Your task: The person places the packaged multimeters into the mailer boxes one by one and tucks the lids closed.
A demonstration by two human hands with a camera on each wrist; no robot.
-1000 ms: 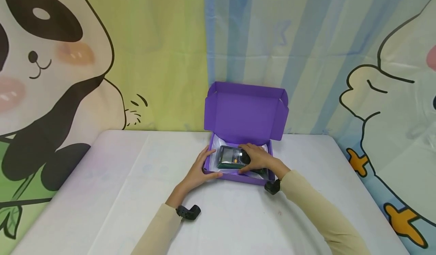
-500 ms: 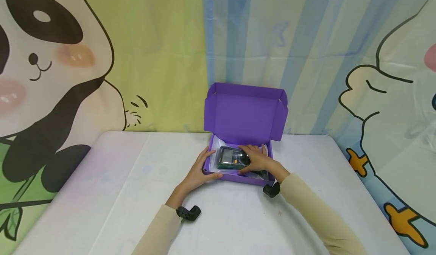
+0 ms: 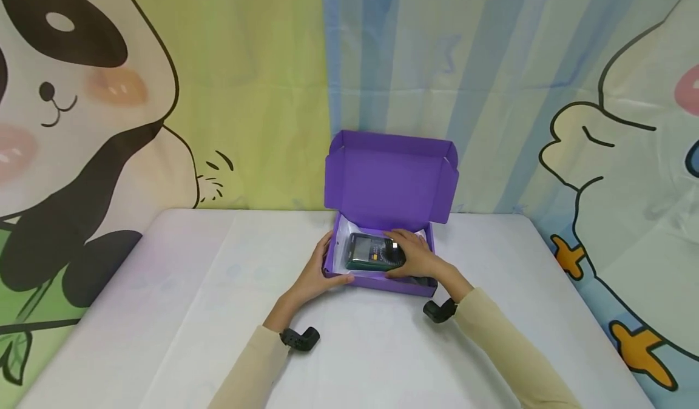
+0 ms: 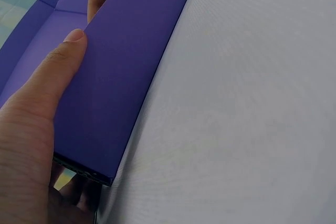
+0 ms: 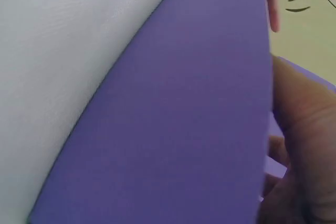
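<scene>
A dark green and black multimeter (image 3: 363,250) with a screen, buttons and a round dial sits in an open purple box (image 3: 366,282). From above, my right hand (image 3: 417,257) grips its right end between thumb and fingers, covering that end. My left hand (image 3: 312,278) holds the box's front left corner, thumb along the front wall and fingers by the left side. The left wrist view shows that thumb (image 4: 58,69) against the purple wall. In the right wrist view the front wall (image 5: 178,103) hides the multimeter and most of the right fingers.
Clear plastic wrapping (image 3: 340,252) lines the box under the multimeter. The purple lid (image 3: 390,178) stands raised at the back, near the cartoon-printed curtain (image 3: 262,93). A white cloth (image 3: 355,348) covers the table.
My left fingertips have slipped from over the box's left rim to its outer side. My right hand has shifted slightly on the multimeter, and more of the dial shows.
</scene>
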